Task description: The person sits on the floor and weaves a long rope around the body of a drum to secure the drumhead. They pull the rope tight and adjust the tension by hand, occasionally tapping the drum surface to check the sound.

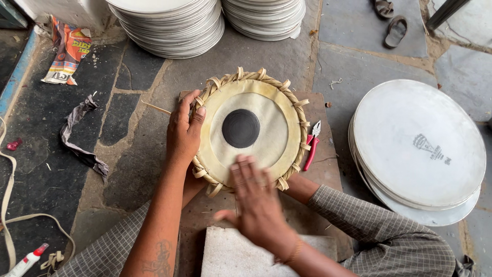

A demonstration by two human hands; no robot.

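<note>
- The drum head [252, 129], a round cream skin with a black disc at its centre and a braided rim of pale straps, lies flat on a brown board [328, 169] on the stone floor [138, 128], right in front of the person.
- The left hand [184, 134] clasps the drum head's left edge: the fingers curl over the braid near the top left, the thumb side lies along the rim, and the palm presses against the outside.
- The right hand [256, 202] lies open and flat, fingers spread a little, on the near edge of the skin; it holds nothing, and its fingertips reach toward the black disc without touching it. The hand is slightly blurred.
- A pair of red-handled pliers [311, 146] lies on the board just beside the drum head's right rim.
- A pale stone block [230, 254] sits on the floor near the person, below the right wrist.
- To the right, a stack of large white round skins [417, 151] rests on the floor, well apart from the drum head.
- Two more stacks of white discs [174, 25] stand at the top of the view.
- On the left lie a grey rag [77, 136] and a crumpled printed wrapper [66, 51]; a small glue bottle with a red tip [28, 259] sits at the lower left corner.
- A pair of sandals [392, 23] lies at the top right.
</note>
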